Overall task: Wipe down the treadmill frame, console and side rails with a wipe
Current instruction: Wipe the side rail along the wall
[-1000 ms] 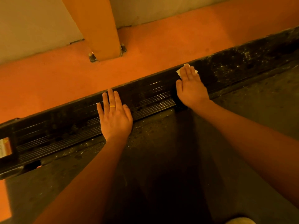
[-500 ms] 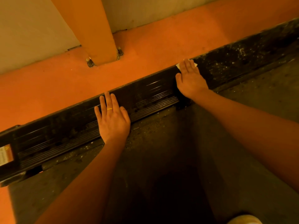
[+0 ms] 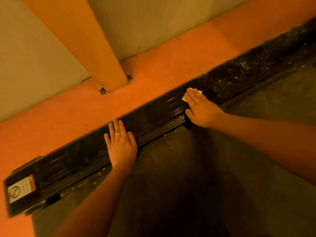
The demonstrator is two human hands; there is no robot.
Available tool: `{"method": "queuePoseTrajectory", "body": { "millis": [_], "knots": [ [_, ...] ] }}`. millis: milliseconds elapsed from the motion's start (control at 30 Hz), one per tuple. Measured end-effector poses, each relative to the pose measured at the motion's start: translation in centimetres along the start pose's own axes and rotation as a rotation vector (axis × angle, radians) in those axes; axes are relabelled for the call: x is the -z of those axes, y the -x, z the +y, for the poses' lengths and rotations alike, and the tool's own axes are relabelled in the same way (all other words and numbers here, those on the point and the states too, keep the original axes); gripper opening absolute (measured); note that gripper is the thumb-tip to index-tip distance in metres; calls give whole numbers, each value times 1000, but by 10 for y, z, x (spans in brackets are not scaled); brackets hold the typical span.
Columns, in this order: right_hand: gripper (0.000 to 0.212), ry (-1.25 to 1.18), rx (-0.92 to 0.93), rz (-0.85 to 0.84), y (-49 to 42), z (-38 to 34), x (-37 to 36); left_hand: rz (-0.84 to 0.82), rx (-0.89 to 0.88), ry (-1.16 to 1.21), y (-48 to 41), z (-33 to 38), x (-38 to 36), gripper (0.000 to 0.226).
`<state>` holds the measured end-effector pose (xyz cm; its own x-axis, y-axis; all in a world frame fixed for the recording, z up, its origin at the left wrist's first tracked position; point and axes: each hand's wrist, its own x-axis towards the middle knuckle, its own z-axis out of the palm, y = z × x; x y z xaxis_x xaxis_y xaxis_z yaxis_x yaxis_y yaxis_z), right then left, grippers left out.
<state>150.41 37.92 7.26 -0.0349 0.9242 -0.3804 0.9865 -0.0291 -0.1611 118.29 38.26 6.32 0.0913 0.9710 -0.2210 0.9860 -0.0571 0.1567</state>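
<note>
Head view: The black ribbed side rail (image 3: 159, 115) runs diagonally from lower left to upper right, between the orange floor (image 3: 77, 120) and the dark treadmill belt (image 3: 179, 177).

The left hand (image 3: 120, 142) lies flat on the rail, palm down, fingers straight and close together, gripping nothing. A ring (image 3: 117, 134) sits on one finger.

The right hand (image 3: 200, 110) is further up the rail, fingers extended, pressing a white wipe (image 3: 199, 92) against the rail surface. Only the wipe's corners show past the fingertips.

Pale specks cover the rail section (image 3: 248, 69) beyond the right hand.

A warning label (image 3: 21, 188) is fixed to the rail's lower-left end.

An orange post (image 3: 82, 40) meets the floor beside the rail, with bolts (image 3: 102, 90) at its base.
</note>
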Motion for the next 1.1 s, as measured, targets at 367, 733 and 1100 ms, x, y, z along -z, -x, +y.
{"method": "queuePoseTrajectory", "body": {
  "millis": [367,733,1100],
  "knots": [
    [69,14,23,-75,-33,-38,14,-162,-284,7,-18,81,14,58],
    [70,-54,-8,-37,-16,-46,5,-57,-251,118,-33,95,-9,59],
    [73,33,-158,-179,-2,-72,11,-4,-368,96,-42,83,-20,61]
  ]
}}
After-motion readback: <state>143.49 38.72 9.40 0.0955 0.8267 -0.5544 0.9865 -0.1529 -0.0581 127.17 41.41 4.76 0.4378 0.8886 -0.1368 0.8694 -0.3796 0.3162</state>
